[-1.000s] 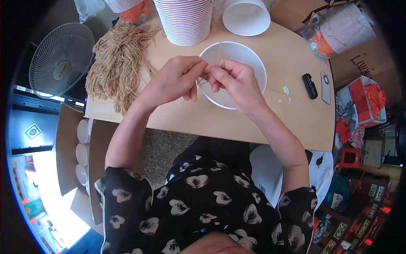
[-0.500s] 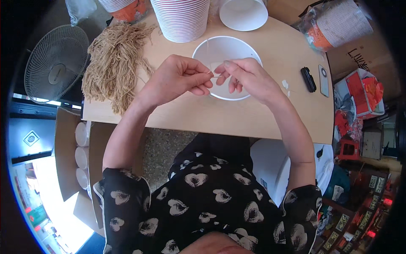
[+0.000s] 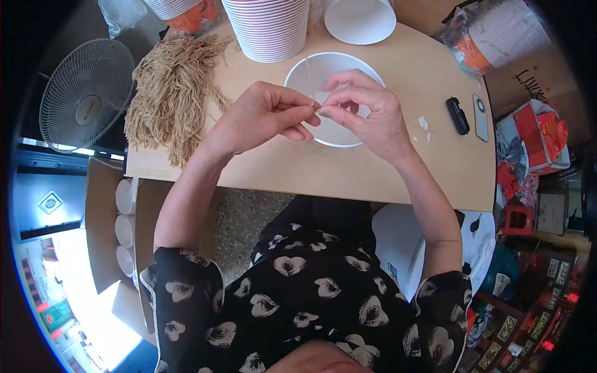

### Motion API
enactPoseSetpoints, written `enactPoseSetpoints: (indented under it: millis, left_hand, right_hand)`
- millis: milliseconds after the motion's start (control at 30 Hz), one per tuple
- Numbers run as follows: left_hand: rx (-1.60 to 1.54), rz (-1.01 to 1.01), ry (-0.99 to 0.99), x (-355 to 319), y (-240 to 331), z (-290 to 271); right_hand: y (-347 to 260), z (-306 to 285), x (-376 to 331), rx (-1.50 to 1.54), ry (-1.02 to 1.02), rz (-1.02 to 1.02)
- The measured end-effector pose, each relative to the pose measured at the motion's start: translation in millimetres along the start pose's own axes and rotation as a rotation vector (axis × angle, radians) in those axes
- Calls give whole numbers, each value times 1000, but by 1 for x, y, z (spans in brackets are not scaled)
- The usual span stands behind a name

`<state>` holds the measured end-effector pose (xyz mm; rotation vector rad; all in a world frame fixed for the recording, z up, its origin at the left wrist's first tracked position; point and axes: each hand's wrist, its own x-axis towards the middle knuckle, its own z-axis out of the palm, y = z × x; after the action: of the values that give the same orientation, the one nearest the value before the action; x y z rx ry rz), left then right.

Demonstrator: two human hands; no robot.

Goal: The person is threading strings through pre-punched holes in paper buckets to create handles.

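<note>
My left hand [image 3: 264, 118] pinches a thin pale string [image 3: 311, 78] between thumb and forefinger. The string hangs over a round white tub [image 3: 298, 69] and crosses its far rim. Right beside it, the thumb and forefinger of my right hand [image 3: 373, 118] close on the string close to the left fingertips; its other fingers are curled and lifted. Whether there is a knot or loop between the fingertips is too small to tell. Both hands are above the tub's near part and hide some of its rim.
A heap of tan yarn strands [image 3: 174, 93] lies at the left of the table [image 3: 292, 171]. Behind stand a tall stack of white tubs [image 3: 267, 31] and a tilted white tub [image 3: 360, 22]. A black case [image 3: 457, 116] and a phone [image 3: 480, 118] lie right. A fan [image 3: 87, 99] stands left.
My right hand has turned: its thumb and forefinger have come up against the left fingertips, and its other fingers have risen. The left hand has barely moved.
</note>
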<state>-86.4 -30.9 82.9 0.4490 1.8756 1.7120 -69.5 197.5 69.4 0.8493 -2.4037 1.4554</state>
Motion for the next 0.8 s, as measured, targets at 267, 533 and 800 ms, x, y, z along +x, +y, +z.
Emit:
enactPoseSetpoints:
  millis: [267, 533, 800]
  left_hand:
    - [24, 14, -129, 2, -5, -2]
    - [10, 44, -165, -4, -6, -14]
    - [8, 127, -59, -10, -16, -25]
  right_hand:
    - [11, -5, 12, 201, -232, 38]
    - [12, -3, 18, 241, -371, 114]
    - [-6, 10, 17, 281, -108, 282]
